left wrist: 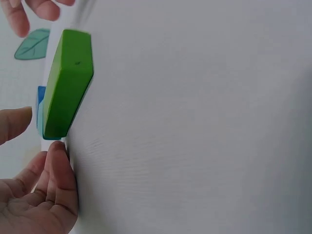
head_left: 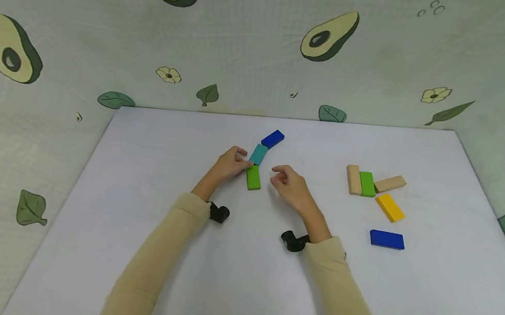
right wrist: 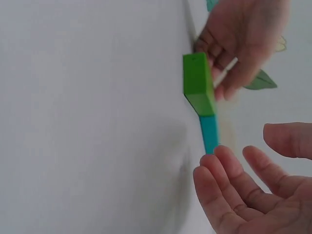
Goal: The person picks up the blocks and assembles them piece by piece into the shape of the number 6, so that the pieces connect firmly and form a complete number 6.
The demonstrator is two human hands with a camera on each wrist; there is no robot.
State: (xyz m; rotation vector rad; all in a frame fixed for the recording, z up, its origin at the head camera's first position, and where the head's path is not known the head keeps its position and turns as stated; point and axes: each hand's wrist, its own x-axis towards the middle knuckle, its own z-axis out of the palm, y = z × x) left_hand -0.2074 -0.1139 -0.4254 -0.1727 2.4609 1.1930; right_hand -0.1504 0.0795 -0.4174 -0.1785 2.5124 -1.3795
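Note:
A green block [head_left: 253, 178], a teal block [head_left: 258, 154] and a dark blue block [head_left: 273, 139] form a bent line with ends meeting. My left hand [head_left: 231, 164] is at the left of the green and teal blocks, a fingertip by their joint; whether it touches is unclear. In the left wrist view its thumb and fingers stand apart beside the green block [left wrist: 68, 87], pinching nothing. My right hand [head_left: 292, 187] hovers to the right of the line, fingers loosely bent and holding nothing. The right wrist view shows its fingers [right wrist: 234, 190] near the teal block [right wrist: 209, 134].
On the right of the white table [head_left: 238, 280] lie two wooden blocks [head_left: 354, 180] [head_left: 390, 183], another green block [head_left: 367, 184], a yellow block [head_left: 389, 208] and another blue block [head_left: 387, 239]. Patterned cloth [head_left: 256, 43] surrounds the table's back and sides.

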